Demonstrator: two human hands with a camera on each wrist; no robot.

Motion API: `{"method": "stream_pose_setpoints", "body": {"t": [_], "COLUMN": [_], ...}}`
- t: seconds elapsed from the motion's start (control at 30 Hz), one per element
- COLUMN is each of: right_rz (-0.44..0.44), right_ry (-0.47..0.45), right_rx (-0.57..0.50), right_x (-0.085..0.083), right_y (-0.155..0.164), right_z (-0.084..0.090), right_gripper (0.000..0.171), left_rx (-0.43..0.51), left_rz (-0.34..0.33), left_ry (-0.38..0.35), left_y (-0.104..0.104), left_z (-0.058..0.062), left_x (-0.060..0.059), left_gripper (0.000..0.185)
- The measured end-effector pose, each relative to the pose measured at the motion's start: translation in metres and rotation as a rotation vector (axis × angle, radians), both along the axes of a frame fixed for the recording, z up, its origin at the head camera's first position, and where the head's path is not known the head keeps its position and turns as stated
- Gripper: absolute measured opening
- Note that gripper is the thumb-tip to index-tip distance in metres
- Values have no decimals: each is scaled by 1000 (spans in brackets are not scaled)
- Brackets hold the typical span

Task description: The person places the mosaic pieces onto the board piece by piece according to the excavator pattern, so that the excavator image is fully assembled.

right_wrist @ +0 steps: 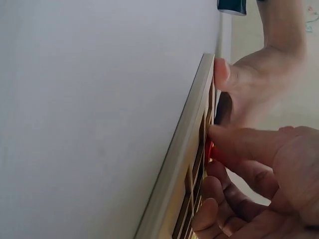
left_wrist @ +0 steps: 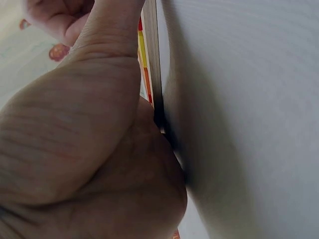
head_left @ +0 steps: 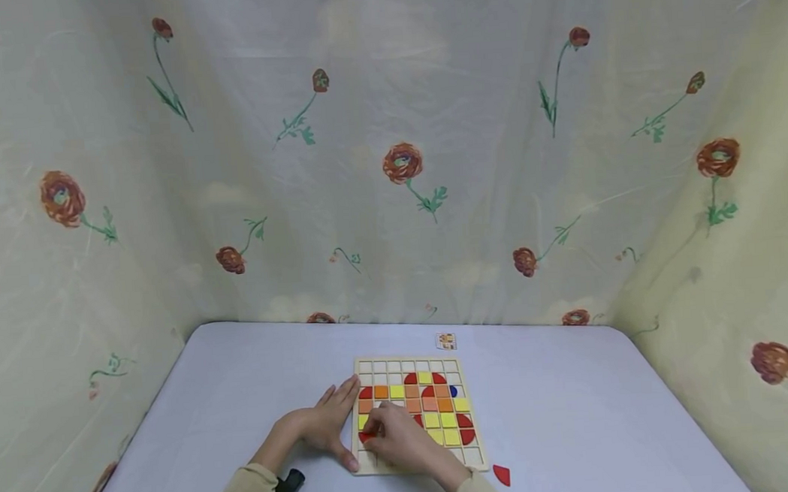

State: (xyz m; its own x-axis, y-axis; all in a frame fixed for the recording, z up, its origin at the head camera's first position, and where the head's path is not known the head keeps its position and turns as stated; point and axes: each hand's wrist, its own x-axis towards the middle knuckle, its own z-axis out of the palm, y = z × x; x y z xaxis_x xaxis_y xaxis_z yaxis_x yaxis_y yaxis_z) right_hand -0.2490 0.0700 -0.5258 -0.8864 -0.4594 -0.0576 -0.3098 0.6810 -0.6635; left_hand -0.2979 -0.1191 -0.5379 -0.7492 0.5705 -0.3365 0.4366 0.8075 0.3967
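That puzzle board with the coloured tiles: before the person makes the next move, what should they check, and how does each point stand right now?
1. Board lies flat on the table: ok.
2. Left hand steadies the board's left edge, fingers straight along it, thumb at the near corner: ok.
3. Right hand pinches the red tile over the board's left cells: ok.
4. Red tile seated flush in a cell: cannot tell, the fingers hide it.
5. Spare red piece lies on the table just off the board's near right corner, within likely reach: ok.
6. Pattern card beyond the board is in view, though too small to read: cannot tell.
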Motion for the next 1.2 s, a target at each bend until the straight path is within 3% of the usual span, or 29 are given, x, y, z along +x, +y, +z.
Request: {"method": "stream_pose_setpoints", "body": {"t": [0.3, 0.5, 0.63, 0.77, 0.93, 1.2], "right_rz": [-21, -33, -37, -58, -161, -349], "right_ry": [-18, 9, -27, -78, -173, -272], "right_rx": [-26, -35, -47, 7, 105, 198], "right_x": [-2, 8, 19, 30, 43, 60], "right_y": [-2, 12, 41, 81, 131, 174], "right_z": [-1, 10, 22, 29, 33, 14], "right_gripper": [12, 16, 16, 23, 33, 30], "left_rx": [-4, -1, 9, 4, -12, -8], "left_rz": [16, 16, 21, 29, 45, 60], "left_ry": [5, -7, -29, -32, -28, -27], "left_y": [0, 1, 1, 1, 3, 4], "left_z": [-1, -1, 0, 2, 2, 0], "left_x": [-1, 0, 0, 1, 1, 2], "left_gripper": [138, 139, 142, 143, 141, 139]}}
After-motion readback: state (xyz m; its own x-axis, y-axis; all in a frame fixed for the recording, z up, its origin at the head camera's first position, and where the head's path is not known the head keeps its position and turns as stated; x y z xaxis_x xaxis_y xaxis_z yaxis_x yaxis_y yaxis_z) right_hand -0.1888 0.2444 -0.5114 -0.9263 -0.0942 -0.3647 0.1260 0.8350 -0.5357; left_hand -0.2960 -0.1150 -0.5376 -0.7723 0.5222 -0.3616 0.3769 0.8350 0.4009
